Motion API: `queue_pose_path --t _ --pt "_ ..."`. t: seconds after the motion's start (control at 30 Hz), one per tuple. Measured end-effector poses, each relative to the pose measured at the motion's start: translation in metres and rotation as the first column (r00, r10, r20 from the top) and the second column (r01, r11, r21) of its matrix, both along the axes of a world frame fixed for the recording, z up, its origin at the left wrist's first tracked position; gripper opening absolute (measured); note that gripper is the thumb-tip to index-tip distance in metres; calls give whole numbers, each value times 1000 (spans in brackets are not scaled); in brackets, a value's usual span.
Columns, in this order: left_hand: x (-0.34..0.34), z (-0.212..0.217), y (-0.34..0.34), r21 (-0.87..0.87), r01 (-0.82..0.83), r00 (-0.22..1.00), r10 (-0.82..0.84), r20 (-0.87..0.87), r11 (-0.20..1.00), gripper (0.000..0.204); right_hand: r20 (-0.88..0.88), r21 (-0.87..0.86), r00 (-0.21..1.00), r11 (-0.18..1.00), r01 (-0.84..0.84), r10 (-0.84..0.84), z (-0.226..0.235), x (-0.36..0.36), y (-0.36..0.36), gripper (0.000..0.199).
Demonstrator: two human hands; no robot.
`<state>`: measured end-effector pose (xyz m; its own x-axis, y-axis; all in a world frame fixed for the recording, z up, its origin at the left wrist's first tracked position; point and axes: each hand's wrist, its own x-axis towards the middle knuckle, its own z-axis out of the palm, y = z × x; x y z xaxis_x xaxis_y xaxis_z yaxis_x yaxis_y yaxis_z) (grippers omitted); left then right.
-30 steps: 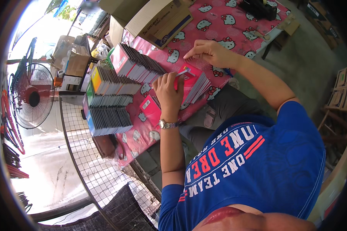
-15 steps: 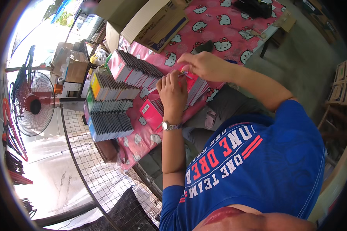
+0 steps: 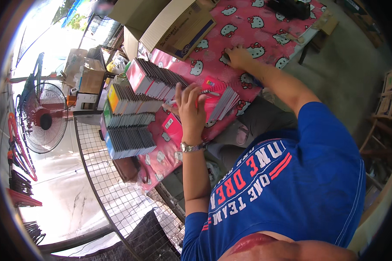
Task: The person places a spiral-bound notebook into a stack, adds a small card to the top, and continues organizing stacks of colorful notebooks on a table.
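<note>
Pink cloth with a repeated white cartoon-cat print covers the surface point(image 3: 265, 26), smooth and slightly glossy. At its near edge lies a fanned stack of thin booklets point(image 3: 224, 102) with pink covers and pale page edges. The left hand point(image 3: 191, 111) rests on the left end of this stack, fingers spread and flat, a slim white pen point(image 3: 173, 102) lying at its fingertips; its grip is wide, closing on nothing. A metal wristwatch point(image 3: 190, 147) circles that wrist. The right hand point(image 3: 236, 55) presses palm-down on the cloth farther in, well apart from the stack, its grip loose and flat, holding nothing.

Toward the left edge of the surface stand rows of thin flat packets point(image 3: 130, 117) on edge, packed like files, with pink, yellow, green and blue spines. An open brown cardboard box point(image 3: 178, 28) sits at the far left corner; its contents cannot be seen. A small pink booklet point(image 3: 173, 127) lies flat just left of the wrist.
</note>
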<state>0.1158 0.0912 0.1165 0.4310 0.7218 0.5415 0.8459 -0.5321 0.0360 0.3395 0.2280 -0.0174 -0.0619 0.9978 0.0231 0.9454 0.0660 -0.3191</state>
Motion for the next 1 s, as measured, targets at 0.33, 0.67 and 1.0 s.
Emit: queue_pose_path --t 0.33,0.67,1.0 --pt "2 -5 8 -93 51 973 -28 228 994 31 -942 -39 188 467 -883 277 157 6 -26 52" --pt "-33 -1 11 -337 41 916 99 389 941 26 -933 2 142 400 -917 332 139 -10 -18 51" --pt "-42 -10 17 -469 121 848 155 508 875 21 -977 206 -215 333 -920 11 152 -21 -25 47"
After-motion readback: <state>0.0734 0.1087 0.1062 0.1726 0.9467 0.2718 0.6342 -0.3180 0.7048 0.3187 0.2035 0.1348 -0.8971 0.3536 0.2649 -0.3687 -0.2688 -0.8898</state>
